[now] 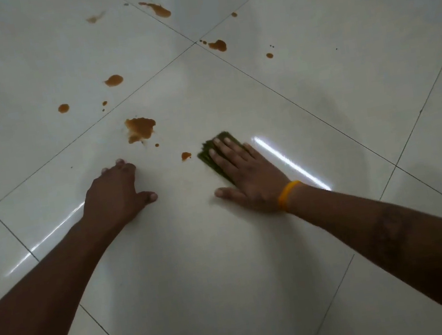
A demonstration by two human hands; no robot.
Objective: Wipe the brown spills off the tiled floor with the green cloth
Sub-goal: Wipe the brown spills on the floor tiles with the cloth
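Barely started, by the look of it: nearly all the brown spills are on the tiled floor (255, 248) untouched. Right hand (243, 172) lies flat, fingers straight and spread, pressing the folded green cloth (206, 156) down on the tile; thumb sticks out to the side, off the cloth. Cloth sits just beside a small brown drop (186, 155), apparently not touching it yet. Left hand (116, 191) braces on the floor, fingers bent with tips down, thumb out, holding nothing. Big splotch (139, 129) is just ahead of the left hand, edges a bit smeared. Further out: two round blobs (114, 80), a spill at the tile joint (218, 45), a long streak (157, 9), a faint smear (94, 18), scattered dots at far right. Tile near the hands looks clean, can't tell if it was wiped. No containers in view, no bucket or basin. Yellow wristband (289, 194) on the right wrist
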